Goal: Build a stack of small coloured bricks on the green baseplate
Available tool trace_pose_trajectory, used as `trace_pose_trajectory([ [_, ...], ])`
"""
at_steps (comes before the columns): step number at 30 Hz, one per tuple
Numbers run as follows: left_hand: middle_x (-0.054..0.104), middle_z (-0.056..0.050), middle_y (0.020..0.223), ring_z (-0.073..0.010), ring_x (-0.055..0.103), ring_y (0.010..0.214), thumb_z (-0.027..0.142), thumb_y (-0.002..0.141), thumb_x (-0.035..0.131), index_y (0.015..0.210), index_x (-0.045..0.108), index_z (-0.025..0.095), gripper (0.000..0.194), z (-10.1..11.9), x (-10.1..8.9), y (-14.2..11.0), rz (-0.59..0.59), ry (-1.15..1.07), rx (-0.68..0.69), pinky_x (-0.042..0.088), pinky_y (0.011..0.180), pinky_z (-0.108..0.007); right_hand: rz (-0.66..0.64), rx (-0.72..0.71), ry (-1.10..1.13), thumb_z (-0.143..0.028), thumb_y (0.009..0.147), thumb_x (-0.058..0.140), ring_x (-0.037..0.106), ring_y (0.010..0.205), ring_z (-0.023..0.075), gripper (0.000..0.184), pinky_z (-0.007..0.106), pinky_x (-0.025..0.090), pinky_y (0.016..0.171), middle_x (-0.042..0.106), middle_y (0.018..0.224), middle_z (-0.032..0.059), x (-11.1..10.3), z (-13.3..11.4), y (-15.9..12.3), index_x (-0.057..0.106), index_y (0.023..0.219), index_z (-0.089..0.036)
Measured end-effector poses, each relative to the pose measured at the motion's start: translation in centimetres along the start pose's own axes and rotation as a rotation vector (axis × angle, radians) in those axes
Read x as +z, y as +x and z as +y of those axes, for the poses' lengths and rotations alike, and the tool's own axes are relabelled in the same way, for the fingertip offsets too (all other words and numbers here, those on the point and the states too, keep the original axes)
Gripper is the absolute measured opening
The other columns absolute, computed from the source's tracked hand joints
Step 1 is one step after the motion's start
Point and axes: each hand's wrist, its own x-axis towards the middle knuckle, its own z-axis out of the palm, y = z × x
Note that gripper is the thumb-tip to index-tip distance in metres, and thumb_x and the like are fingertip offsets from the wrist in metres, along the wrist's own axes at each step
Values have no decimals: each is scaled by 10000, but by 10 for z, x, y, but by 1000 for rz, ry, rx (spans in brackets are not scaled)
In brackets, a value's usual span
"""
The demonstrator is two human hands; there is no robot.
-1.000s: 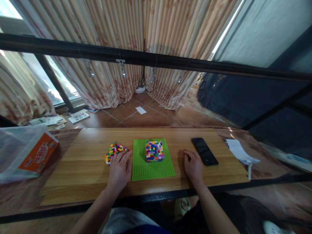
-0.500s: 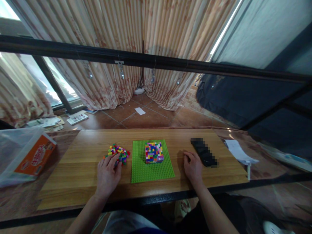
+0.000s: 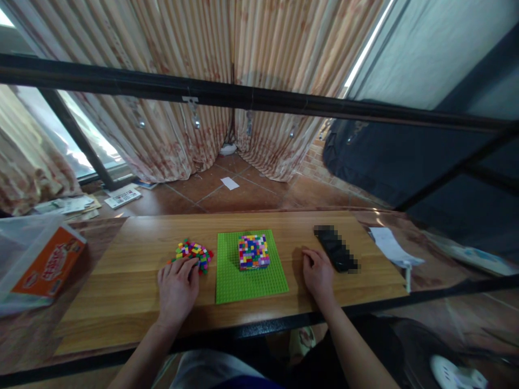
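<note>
My left hand point(image 3: 177, 289) rests at the near side of a loose pile of small coloured building bricks point(image 3: 203, 253). Its fingers curl over the pile, thumb and forefinger close together; anything between them is too small to make out. To the right lies a green studded baseplate point(image 3: 235, 286), bearing a block built of many-coloured bricks point(image 3: 253, 252). My right hand point(image 3: 318, 274) lies on the table beyond the baseplate's right edge, its fingers curled in, their inside hidden from view.
A black, partly pixelated object point(image 3: 336, 248) lies beside my right hand on the wooden table point(image 3: 121, 281). Left of the table stands a clear plastic bin with an orange label point(image 3: 51, 265). White paper point(image 3: 391, 243) hangs at the right edge. A dark bar point(image 3: 267, 99) crosses ahead.
The camera view has shifted slightly, so everything appears a little further left. Both hands stay almost where they were, and the brick block looks the same.
</note>
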Motion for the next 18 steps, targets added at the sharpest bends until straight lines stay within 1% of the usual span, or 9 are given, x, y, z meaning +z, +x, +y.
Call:
trace_pose_trajectory([
  [4,696,-92,939,-272,575,862,313,900,448,929,662,213,238,2,-2,2,-4,9,5,398,805,-410,-3,5,-7,-252,884,459,598,900,230,271,367,484,831,670,949,121,-1,-1,0,708,922,-154],
  [12,679,-81,853,-267,566,811,325,909,426,950,627,210,236,1,-5,1,28,-34,13,395,790,-403,-2,14,4,-237,872,457,600,909,231,271,378,487,845,668,946,117,0,-1,1,712,926,-164],
  [15,676,-89,878,-261,568,821,324,914,425,1000,629,203,252,4,-6,1,41,-79,25,409,803,-401,-5,25,13,-237,874,457,601,914,230,269,375,489,842,670,943,113,0,-2,0,712,926,-167],
  [18,683,-88,931,-250,587,864,310,922,431,1032,633,210,251,12,-8,2,23,-159,42,424,832,-399,-5,37,7,-239,879,460,600,913,228,266,372,489,847,670,953,115,0,-3,0,712,922,-161],
])
